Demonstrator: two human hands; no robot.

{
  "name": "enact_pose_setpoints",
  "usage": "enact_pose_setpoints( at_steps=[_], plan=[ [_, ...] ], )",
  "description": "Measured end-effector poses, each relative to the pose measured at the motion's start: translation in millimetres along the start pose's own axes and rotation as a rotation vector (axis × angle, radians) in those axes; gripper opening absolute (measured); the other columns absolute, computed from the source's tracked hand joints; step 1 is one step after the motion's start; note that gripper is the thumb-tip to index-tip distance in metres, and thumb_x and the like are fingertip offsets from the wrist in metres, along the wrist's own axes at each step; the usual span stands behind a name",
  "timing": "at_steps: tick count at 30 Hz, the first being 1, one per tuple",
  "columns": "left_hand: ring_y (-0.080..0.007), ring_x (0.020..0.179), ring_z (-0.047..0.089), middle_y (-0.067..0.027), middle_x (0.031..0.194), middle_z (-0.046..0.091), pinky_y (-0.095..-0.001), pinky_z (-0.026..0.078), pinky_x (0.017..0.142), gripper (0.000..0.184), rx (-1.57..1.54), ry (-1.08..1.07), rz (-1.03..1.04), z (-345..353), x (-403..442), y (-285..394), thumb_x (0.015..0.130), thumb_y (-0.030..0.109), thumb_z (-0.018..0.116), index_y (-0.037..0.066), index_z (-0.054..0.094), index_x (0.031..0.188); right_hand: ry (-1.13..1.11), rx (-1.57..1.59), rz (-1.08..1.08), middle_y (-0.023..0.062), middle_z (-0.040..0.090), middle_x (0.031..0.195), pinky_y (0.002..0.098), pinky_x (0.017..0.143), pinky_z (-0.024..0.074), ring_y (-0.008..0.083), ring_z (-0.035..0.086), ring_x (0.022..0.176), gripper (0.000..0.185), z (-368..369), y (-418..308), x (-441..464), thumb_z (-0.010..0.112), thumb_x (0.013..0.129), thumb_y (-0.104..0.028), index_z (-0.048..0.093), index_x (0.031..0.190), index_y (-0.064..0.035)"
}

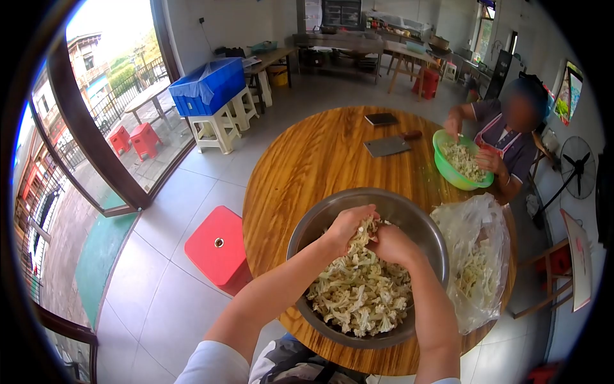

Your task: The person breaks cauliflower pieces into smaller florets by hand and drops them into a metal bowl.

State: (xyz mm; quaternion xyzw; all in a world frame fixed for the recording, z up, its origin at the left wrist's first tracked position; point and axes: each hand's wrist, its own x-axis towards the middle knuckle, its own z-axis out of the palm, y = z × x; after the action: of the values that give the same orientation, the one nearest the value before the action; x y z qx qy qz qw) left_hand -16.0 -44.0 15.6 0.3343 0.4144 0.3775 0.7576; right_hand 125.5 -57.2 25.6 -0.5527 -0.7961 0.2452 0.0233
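Note:
A large steel bowl (304, 240) stands on the round wooden table, holding a heap of cauliflower pieces (361, 294). Both of my hands are at the far side of the bowl, close together. My left hand (350, 227) is closed around some cauliflower, with bits showing at its fingers. Beside it, my right hand (391, 244) is curled against the same clump, and its fingertips are partly hidden. To the right of the bowl lies a clear plastic bag (495, 224) with more cauliflower inside.
Across the round table (281, 173), a person works over a green bowl (448, 171) of cauliflower. A cleaver (388, 146) and a dark flat object (381, 119) lie at the far side. A red stool (219, 246) stands at the left; a fan (577, 166) is on the right.

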Motion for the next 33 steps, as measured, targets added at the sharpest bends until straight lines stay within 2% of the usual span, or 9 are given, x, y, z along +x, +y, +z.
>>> enact_pose_setpoints(
  at_steps=[33],
  plan=[
    [-0.0121,0.066,0.056,-0.0041,0.08,0.057,-0.0279,0.048,0.06,0.029,-0.043,-0.056,0.02,-6.5,10.2,-7.3,0.087,0.032,0.052,0.003,0.056,0.094,-0.016,0.021,0.032,0.0186,0.062,0.086,0.0394,0.073,0.0459,0.0335,0.058,0.083,0.024,1.8,3.2,0.4,0.057,0.082,-0.025,0.058,0.091,-0.0022]
  ],
)
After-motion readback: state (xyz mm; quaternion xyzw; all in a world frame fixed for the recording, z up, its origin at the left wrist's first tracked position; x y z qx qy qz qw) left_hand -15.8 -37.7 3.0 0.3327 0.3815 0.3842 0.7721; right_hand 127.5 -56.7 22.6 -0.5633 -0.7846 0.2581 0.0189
